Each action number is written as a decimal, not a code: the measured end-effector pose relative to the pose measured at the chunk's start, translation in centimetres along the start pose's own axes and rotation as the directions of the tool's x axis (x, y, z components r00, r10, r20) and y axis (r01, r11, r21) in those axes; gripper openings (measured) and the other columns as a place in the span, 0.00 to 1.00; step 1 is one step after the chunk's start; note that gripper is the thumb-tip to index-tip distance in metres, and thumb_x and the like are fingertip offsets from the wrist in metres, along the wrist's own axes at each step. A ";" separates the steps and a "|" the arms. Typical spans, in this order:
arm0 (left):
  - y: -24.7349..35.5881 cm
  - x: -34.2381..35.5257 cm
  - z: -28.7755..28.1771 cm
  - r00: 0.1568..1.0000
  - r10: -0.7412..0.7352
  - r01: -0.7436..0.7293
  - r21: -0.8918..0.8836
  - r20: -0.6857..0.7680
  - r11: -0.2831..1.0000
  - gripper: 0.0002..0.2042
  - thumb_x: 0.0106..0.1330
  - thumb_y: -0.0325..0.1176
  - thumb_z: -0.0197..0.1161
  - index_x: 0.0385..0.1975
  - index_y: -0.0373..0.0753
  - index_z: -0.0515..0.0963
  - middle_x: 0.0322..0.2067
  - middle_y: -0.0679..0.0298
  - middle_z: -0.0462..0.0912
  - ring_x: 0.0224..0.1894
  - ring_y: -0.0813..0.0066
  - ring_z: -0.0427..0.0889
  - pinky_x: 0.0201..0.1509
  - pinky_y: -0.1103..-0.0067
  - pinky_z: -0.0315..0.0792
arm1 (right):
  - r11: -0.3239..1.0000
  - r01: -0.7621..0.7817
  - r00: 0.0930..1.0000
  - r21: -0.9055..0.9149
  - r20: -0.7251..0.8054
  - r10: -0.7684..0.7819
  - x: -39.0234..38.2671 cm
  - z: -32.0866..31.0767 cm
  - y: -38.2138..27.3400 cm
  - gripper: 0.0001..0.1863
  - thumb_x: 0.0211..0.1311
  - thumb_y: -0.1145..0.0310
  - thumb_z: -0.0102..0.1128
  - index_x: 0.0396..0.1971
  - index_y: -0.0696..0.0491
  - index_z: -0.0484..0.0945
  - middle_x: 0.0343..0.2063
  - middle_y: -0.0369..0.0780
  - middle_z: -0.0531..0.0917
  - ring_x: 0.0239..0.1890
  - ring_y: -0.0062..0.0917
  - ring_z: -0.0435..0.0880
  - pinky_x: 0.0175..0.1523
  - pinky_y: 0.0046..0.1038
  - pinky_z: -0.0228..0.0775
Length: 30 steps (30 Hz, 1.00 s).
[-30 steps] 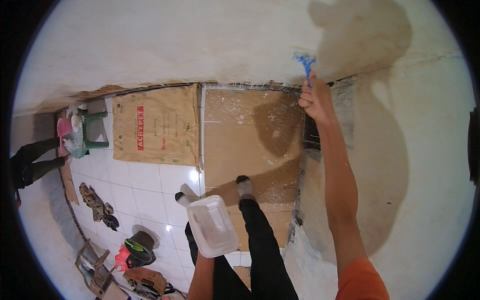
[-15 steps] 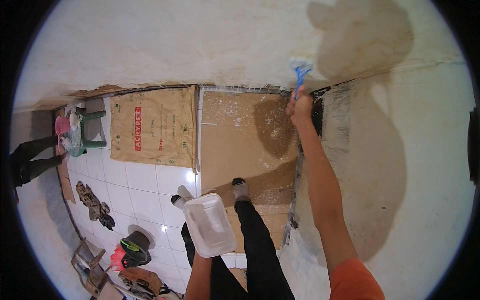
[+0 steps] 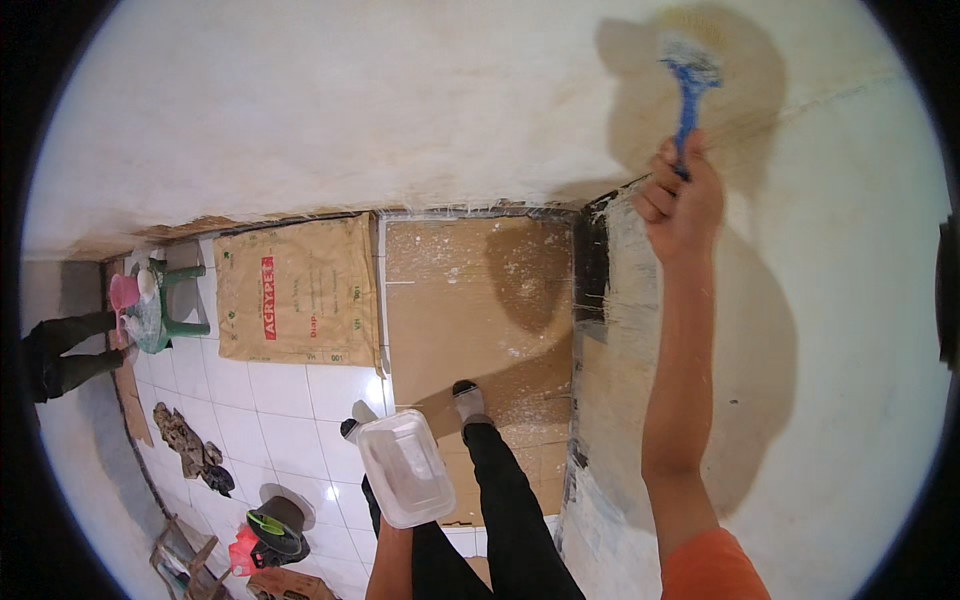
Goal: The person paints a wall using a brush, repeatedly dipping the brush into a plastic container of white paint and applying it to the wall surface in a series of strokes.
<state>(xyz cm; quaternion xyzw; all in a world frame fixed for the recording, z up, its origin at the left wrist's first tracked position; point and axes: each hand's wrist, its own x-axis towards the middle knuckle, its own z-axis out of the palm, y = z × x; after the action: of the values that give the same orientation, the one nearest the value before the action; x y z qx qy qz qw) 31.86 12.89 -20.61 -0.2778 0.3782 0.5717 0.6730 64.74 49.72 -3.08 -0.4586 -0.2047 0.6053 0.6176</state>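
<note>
My right hand (image 3: 686, 195) grips a blue-handled paintbrush (image 3: 689, 100), raised high beside the corner of the wall (image 3: 400, 100). Its pale bristles, smeared by motion, are against or very near that wall; I cannot tell which. Low in the middle, a white rectangular plastic container (image 3: 406, 468) is held up by my left hand, whose fingers are hidden beneath it; only the left forearm (image 3: 390, 565) shows. A thin whitish film coats the container's inside.
Spattered cardboard (image 3: 470, 300) and a brown printed sack (image 3: 300, 290) cover part of the tiled floor. At the left are a green stool (image 3: 185, 328) with a pink container (image 3: 124, 292), another person's legs (image 3: 75, 350), a crumpled cloth (image 3: 185, 440) and a dark bucket (image 3: 280, 525).
My right hand with the paintbrush has moved up and to the right along the wall. The view has shifted, so the floor items sit lower. My left hand still holds the container.
</note>
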 end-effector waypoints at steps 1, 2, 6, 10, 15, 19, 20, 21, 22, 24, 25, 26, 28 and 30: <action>-0.8 -0.6 3.6 0.999 0.004 -0.008 0.081 0.050 0.997 0.28 0.68 0.58 0.50 0.59 0.44 0.67 0.47 0.56 0.78 0.42 0.58 0.81 0.41 0.61 0.78 | 1.000 0.010 1.000 -0.004 -0.010 -0.010 1.4 -0.5 1.0 0.13 0.74 0.58 0.42 0.28 0.45 0.66 0.16 0.28 0.61 0.11 0.12 0.50 0.15 0.20 0.40; -1.0 -0.6 4.4 0.997 0.012 -0.021 0.123 0.078 0.992 0.27 0.68 0.58 0.49 0.58 0.44 0.68 0.46 0.56 0.78 0.41 0.59 0.81 0.40 0.62 0.79 | 0.999 0.031 0.991 0.009 -0.129 -0.029 3.3 -0.9 3.4 0.14 0.74 0.58 0.42 0.27 0.45 0.66 0.16 0.28 0.61 0.11 0.12 0.51 0.15 0.20 0.40; -1.3 0.3 3.5 0.982 0.171 -0.190 0.354 0.084 0.916 0.28 0.68 0.59 0.47 0.57 0.43 0.68 0.44 0.55 0.78 0.36 0.60 0.82 0.34 0.64 0.80 | 0.997 -0.058 0.981 -0.054 -0.190 0.046 7.0 -7.1 12.6 0.15 0.74 0.55 0.42 0.27 0.45 0.65 0.15 0.28 0.60 0.11 0.16 0.49 0.17 0.23 0.41; -0.5 1.3 0.0 0.995 0.103 -0.104 0.223 0.018 0.969 0.29 0.69 0.60 0.46 0.57 0.43 0.68 0.43 0.56 0.78 0.34 0.61 0.83 0.31 0.65 0.80 | 0.872 -0.457 0.849 -0.173 -0.377 0.370 6.6 -10.4 17.0 0.15 0.73 0.55 0.45 0.27 0.46 0.65 0.14 0.28 0.59 0.11 0.17 0.50 0.16 0.25 0.41; -0.6 -0.1 1.2 0.992 0.106 -0.091 0.176 -0.075 0.980 0.29 0.68 0.61 0.46 0.58 0.44 0.67 0.45 0.56 0.78 0.39 0.59 0.82 0.34 0.62 0.80 | 0.923 -0.376 0.904 -0.086 -0.255 0.344 4.7 -6.4 9.3 0.18 0.73 0.54 0.45 0.25 0.48 0.65 0.13 0.26 0.57 0.10 0.13 0.49 0.15 0.22 0.39; -0.5 -1.0 1.3 0.994 0.048 -0.060 0.128 0.097 0.990 0.30 0.67 0.61 0.48 0.60 0.45 0.66 0.48 0.56 0.77 0.44 0.56 0.80 0.40 0.59 0.78 | 0.970 -0.221 0.953 -0.105 -0.236 0.191 -0.1 -2.0 0.2 0.18 0.74 0.53 0.42 0.27 0.49 0.68 0.14 0.27 0.58 0.10 0.13 0.49 0.15 0.20 0.39; -0.4 -1.1 1.2 0.995 0.034 -0.046 0.124 0.093 0.991 0.30 0.66 0.60 0.49 0.60 0.45 0.66 0.48 0.56 0.77 0.46 0.56 0.79 0.42 0.59 0.77 | 0.983 -0.137 0.967 -0.122 -0.230 0.107 -0.6 -2.2 -0.7 0.19 0.75 0.52 0.40 0.27 0.48 0.68 0.13 0.26 0.57 0.10 0.12 0.47 0.15 0.20 0.37; -0.4 -1.2 1.1 0.995 0.031 -0.043 0.125 0.090 0.991 0.30 0.66 0.60 0.49 0.60 0.45 0.66 0.48 0.56 0.77 0.46 0.56 0.79 0.42 0.59 0.77 | 0.983 -0.139 0.966 -0.122 -0.234 0.108 -0.5 -3.0 -0.7 0.19 0.75 0.52 0.40 0.27 0.48 0.68 0.13 0.26 0.57 0.10 0.12 0.47 0.15 0.20 0.37; -0.5 -1.2 1.4 0.995 0.015 -0.025 0.102 0.100 0.994 0.30 0.66 0.61 0.49 0.60 0.46 0.66 0.49 0.57 0.76 0.47 0.56 0.78 0.42 0.59 0.77 | 0.993 -0.045 0.985 -0.113 -0.169 0.025 -0.1 -4.1 -0.6 0.19 0.74 0.52 0.41 0.26 0.49 0.67 0.13 0.27 0.57 0.10 0.13 0.48 0.15 0.21 0.38; -0.8 -1.3 2.0 0.994 0.001 -0.010 0.077 0.106 0.997 0.30 0.66 0.61 0.49 0.61 0.46 0.66 0.50 0.57 0.76 0.47 0.57 0.78 0.43 0.59 0.76 | 0.994 0.043 0.993 -0.099 -0.105 -0.054 1.7 -6.4 1.2 0.20 0.73 0.51 0.43 0.25 0.50 0.67 0.12 0.27 0.57 0.10 0.14 0.49 0.15 0.21 0.39; -1.0 -1.3 2.5 0.995 0.008 -0.017 0.092 0.099 0.996 0.30 0.66 0.61 0.50 0.60 0.46 0.66 0.50 0.58 0.76 0.48 0.57 0.77 0.43 0.59 0.75 | 0.997 -0.006 0.986 -0.075 -0.169 -0.007 3.2 -8.2 3.0 0.20 0.73 0.51 0.43 0.25 0.50 0.67 0.12 0.27 0.57 0.10 0.15 0.49 0.16 0.21 0.40; -1.1 -1.3 2.7 0.996 0.016 -0.026 0.107 0.091 0.994 0.30 0.66 0.60 0.50 0.60 0.46 0.66 0.51 0.58 0.76 0.48 0.58 0.76 0.43 0.59 0.75 | 0.997 -0.055 0.972 -0.046 -0.230 0.043 4.8 -10.1 5.2 0.21 0.73 0.51 0.43 0.24 0.50 0.67 0.12 0.27 0.57 0.09 0.15 0.49 0.16 0.22 0.40; -1.2 -0.8 2.6 0.992 -0.015 0.003 0.101 0.123 0.995 0.30 0.66 0.60 0.50 0.61 0.46 0.66 0.51 0.58 0.75 0.47 0.58 0.76 0.42 0.59 0.75 | 0.984 -0.163 0.947 -0.076 -0.293 0.134 7.5 -15.0 9.6 0.21 0.73 0.51 0.43 0.24 0.50 0.67 0.11 0.28 0.58 0.09 0.17 0.49 0.16 0.23 0.41; -1.0 -0.6 2.4 0.989 -0.029 0.015 0.091 0.146 0.996 0.30 0.66 0.60 0.50 0.61 0.46 0.66 0.52 0.59 0.75 0.47 0.58 0.77 0.42 0.59 0.74 | 0.948 -0.300 0.899 -0.104 -0.364 0.244 8.1 -16.8 12.6 0.21 0.73 0.51 0.42 0.23 0.48 0.66 0.11 0.28 0.57 0.09 0.16 0.49 0.15 0.23 0.39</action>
<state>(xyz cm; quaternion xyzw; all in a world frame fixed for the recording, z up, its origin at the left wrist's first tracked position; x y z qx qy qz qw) 33.24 14.27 -18.82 -0.2086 0.3495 0.5658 0.7171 72.70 50.05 -24.13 -0.6295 -0.0735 0.5774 0.5148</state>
